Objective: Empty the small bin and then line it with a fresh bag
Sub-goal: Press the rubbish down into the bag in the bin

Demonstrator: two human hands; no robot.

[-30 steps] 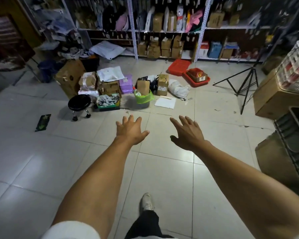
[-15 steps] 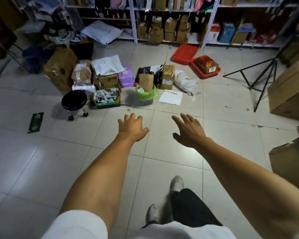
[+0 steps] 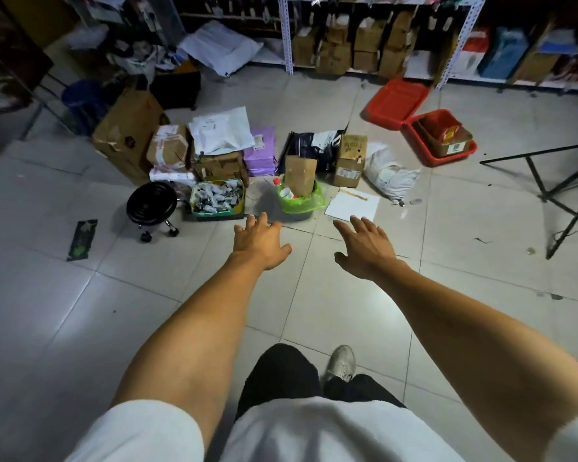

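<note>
The small bin (image 3: 299, 203) stands on the tiled floor (image 3: 80, 328), lined with a green bag (image 3: 316, 201) whose edge spills over the rim. Inside it, a flat piece of cardboard (image 3: 300, 175) stands upright, with a white cup (image 3: 286, 194) beside it. Both arms are stretched forward, palms down, above the floor. The left hand (image 3: 259, 241) is released, fingers spread and holding nothing; its fingertips are just short of the bin, slightly to the bin's left. The right hand (image 3: 364, 246) is likewise released and empty, fingers splayed, near the bin's right side and apart from it. A white sheet of paper (image 3: 352, 205) lies on the floor just right of the bin, beyond the right fingertips. Left of the bin sits a green crate (image 3: 218, 199) of wrappers, then a black rolling stool (image 3: 151, 205). Cardboard boxes (image 3: 349, 158) stand behind the bin.
</note>
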